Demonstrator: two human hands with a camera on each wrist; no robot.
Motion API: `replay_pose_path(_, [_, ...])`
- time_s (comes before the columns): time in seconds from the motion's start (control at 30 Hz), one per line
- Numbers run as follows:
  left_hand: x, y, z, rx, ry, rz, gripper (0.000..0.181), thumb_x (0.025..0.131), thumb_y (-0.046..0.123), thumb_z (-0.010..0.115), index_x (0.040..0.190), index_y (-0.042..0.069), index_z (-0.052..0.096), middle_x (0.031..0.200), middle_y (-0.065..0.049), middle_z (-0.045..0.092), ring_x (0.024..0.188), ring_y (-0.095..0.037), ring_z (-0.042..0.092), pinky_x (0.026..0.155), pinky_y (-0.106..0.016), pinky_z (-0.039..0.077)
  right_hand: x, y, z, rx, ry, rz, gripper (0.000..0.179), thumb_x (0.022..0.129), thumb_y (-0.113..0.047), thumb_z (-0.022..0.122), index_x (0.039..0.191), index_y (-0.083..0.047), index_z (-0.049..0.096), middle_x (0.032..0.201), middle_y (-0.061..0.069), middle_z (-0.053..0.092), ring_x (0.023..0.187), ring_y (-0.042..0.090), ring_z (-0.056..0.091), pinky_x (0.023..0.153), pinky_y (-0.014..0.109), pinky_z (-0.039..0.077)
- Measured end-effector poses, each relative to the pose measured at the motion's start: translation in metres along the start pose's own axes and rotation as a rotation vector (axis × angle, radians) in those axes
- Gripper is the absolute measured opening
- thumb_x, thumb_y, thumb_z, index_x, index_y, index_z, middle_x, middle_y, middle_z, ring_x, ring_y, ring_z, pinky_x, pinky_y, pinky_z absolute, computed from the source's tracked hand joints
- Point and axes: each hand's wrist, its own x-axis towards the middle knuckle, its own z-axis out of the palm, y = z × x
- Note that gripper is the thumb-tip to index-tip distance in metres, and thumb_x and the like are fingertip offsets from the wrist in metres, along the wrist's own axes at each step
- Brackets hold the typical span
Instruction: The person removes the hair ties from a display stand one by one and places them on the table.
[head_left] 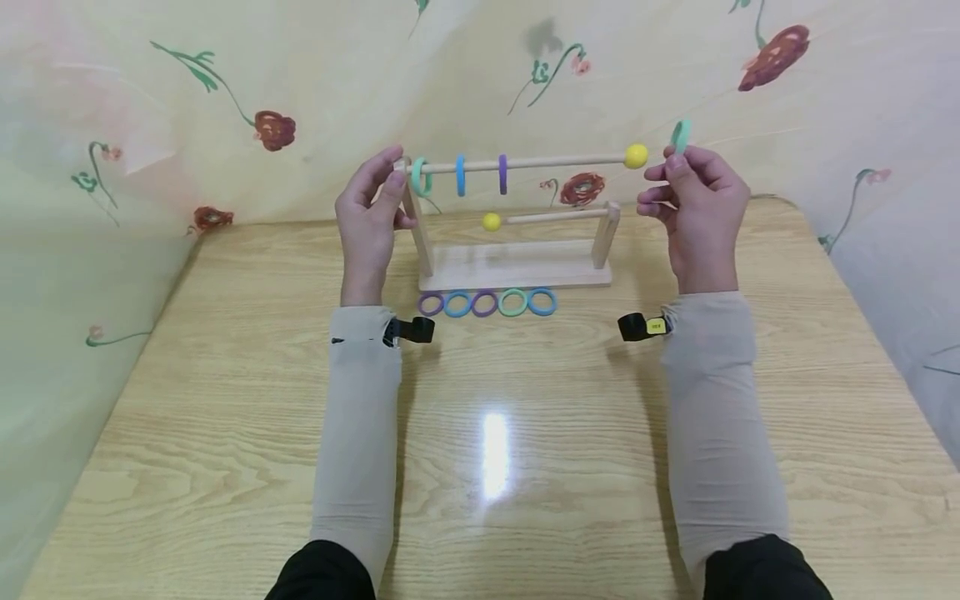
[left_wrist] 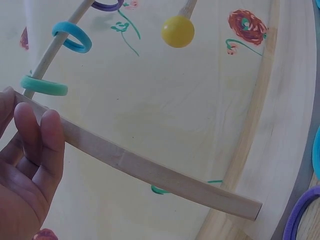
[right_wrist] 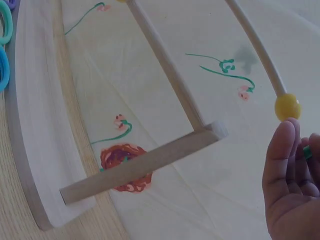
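Note:
A wooden ring stand [head_left: 517,265] has a long upper rod with a yellow ball [head_left: 636,156] on its right end. Around that rod hang a green ring [head_left: 417,177], a blue ring [head_left: 461,175] and a purple ring [head_left: 503,174]. My left hand [head_left: 367,221] grips the top of the stand's left post [left_wrist: 120,155]. Just right of the ball, my right hand [head_left: 705,208] pinches another green ring [head_left: 681,136] between thumb and fingers, apart from the rod. In the right wrist view the fingers mostly hide this ring.
Several purple, blue and green rings [head_left: 484,303] lie in a row on the wooden table [head_left: 525,400], along the stand's front edge. A shorter lower rod [head_left: 555,217] from the right post ends in another yellow ball [head_left: 491,222]. Flowered cloth [head_left: 480,83] hangs behind the table.

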Motion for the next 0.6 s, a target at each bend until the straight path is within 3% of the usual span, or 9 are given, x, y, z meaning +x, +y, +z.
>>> replay_pose_path(0.2, [-0.003,-0.001,-0.002,0.003,0.001,-0.007,0.030,0.100,0.017,0.066,0.129,0.010,0.069,0.122,-0.010,0.065,0.077,-0.017,0.057,0.056,-0.020,0.054,-0.004,-0.005,-0.008,-0.083,-0.047,0.051,0.031,0.086,-0.006,0.081,0.109,0.010,0.067,0.085,0.020,0.069,0.056,0.028,0.066,0.053,0.033,0.061])
replay_pose_path(0.37, [-0.002,-0.002,0.000,0.003,0.016,0.025,0.029,0.100,0.017,0.066,0.127,0.009,0.070,0.119,-0.011,0.065,0.074,-0.017,0.057,0.054,-0.019,0.053,-0.009,-0.010,-0.017,-0.182,-0.097,0.087,0.027,0.089,-0.007,0.079,0.108,0.009,0.069,0.086,0.019,0.070,0.058,0.027,0.067,0.054,0.033,0.061])
replay_pose_path(0.6, [-0.002,-0.004,0.004,-0.035,0.059,0.052,0.024,0.100,0.013,0.065,0.122,0.006,0.071,0.114,-0.011,0.067,0.056,-0.014,0.052,0.050,-0.019,0.050,-0.017,-0.014,-0.026,-0.407,-0.216,0.155,0.021,0.092,-0.009,0.075,0.106,0.006,0.071,0.086,0.015,0.072,0.063,0.023,0.069,0.059,0.031,0.062])
